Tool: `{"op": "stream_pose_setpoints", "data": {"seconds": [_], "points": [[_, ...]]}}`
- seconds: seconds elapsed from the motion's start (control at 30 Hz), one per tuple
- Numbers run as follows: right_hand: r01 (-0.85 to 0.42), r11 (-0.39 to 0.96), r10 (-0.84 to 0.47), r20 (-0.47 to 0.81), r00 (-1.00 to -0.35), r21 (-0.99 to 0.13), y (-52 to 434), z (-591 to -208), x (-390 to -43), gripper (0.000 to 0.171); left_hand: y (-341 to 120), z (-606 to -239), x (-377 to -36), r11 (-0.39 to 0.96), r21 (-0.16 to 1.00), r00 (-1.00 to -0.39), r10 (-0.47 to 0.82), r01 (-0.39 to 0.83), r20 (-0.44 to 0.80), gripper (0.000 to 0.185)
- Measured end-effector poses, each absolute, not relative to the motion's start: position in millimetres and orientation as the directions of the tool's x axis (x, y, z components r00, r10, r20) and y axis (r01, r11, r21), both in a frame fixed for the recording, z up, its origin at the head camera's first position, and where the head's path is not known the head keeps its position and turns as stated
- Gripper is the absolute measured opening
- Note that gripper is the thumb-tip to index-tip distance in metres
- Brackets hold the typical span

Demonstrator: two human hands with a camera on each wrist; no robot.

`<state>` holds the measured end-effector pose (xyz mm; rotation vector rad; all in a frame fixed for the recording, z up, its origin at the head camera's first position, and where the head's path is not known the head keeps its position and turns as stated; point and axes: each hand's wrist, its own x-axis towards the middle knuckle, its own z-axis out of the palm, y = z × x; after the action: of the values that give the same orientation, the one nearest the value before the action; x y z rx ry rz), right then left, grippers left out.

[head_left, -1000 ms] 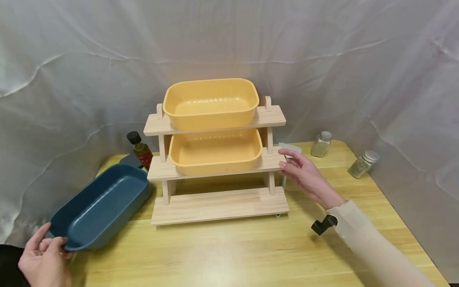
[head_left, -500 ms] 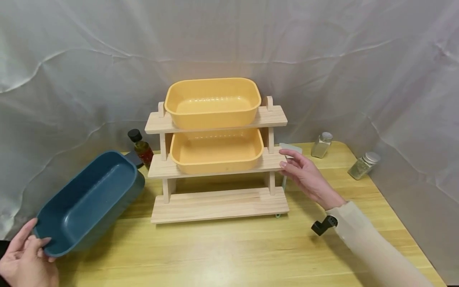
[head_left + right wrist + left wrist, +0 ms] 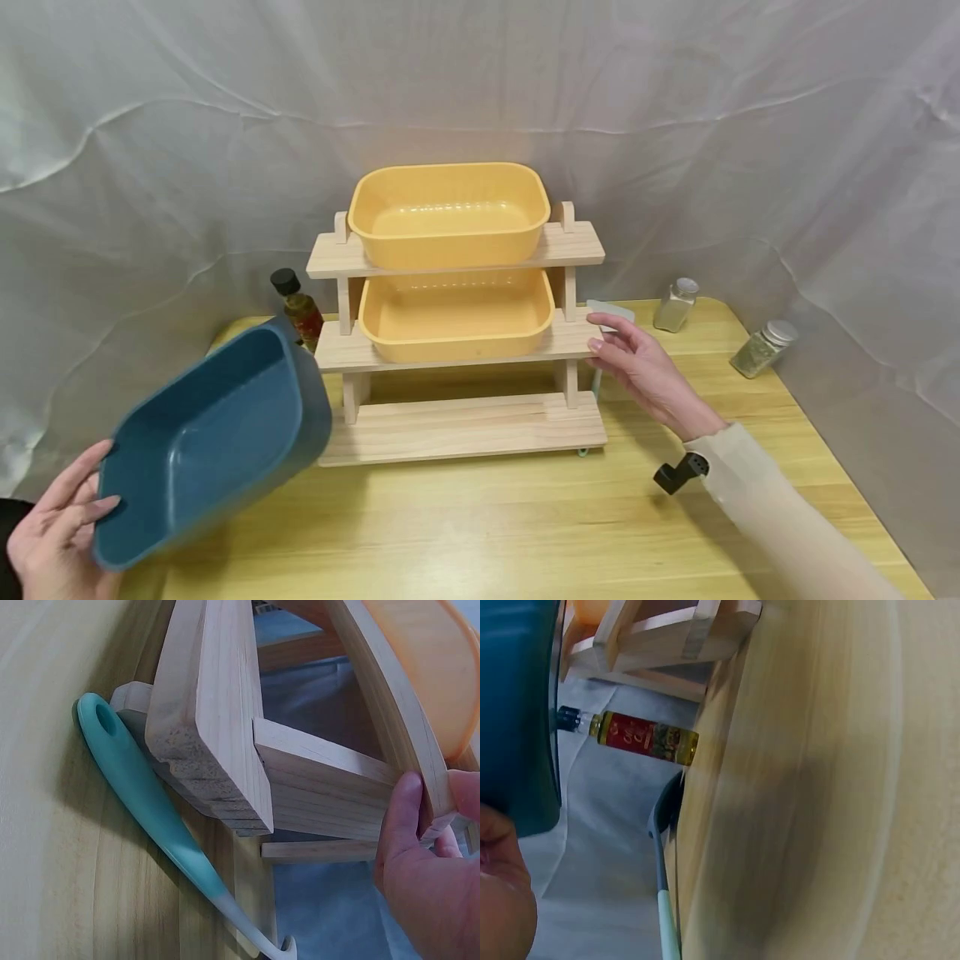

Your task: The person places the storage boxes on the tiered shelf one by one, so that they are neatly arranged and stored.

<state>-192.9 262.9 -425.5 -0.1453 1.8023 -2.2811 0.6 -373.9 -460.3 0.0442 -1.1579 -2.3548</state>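
My left hand grips the near left end of a deep blue rectangular bin, thumb inside its wall. The bin is tilted and held above the table, its far end in front of the rack's left side. A three-tier wooden rack stands in the middle. My right hand pinches the right end of its middle shelf; thumb and fingers show on that board in the right wrist view. One yellow bin sits on the top shelf, another yellow bin on the middle one. The bottom shelf bears nothing.
Behind the blue bin stands an oil bottle with a black cap. A grey-headed utensil lies near it. Right of the rack is a teal-handled utensil. Two glass spice jars stand at the back right. Grey cloth encloses the table.
The blue bin has been lifted off the table by my left hand, first leftward, then back right toward the rack, tilting more. My right hand stays on the middle shelf.
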Motion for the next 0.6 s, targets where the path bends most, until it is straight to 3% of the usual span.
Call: {"op": "stream_pose_setpoints", "data": {"seconds": [0.23,0.47,0.6], "points": [[0.098,-0.180,-0.235,-0.054,-0.970,-0.979,264.1,-423.2,-192.4,0.046,-364.0,-452.0,-4.6,-0.429,0.846,-0.930,-0.318,0.316,0.186,0.065],[0.091,-0.163,-0.235,-0.050,-0.971,-0.982,263.4,-424.3,-192.7,0.049,-350.2,-450.1,-16.6,-0.549,0.782,-0.956,-0.164,0.294,0.245,0.070],[0.081,-0.160,-0.237,-0.041,-0.971,-0.984,262.9,-425.3,-192.6,0.049,-340.4,-450.5,-21.1,-0.493,0.819,-0.956,-0.145,0.294,0.255,0.069]]}}
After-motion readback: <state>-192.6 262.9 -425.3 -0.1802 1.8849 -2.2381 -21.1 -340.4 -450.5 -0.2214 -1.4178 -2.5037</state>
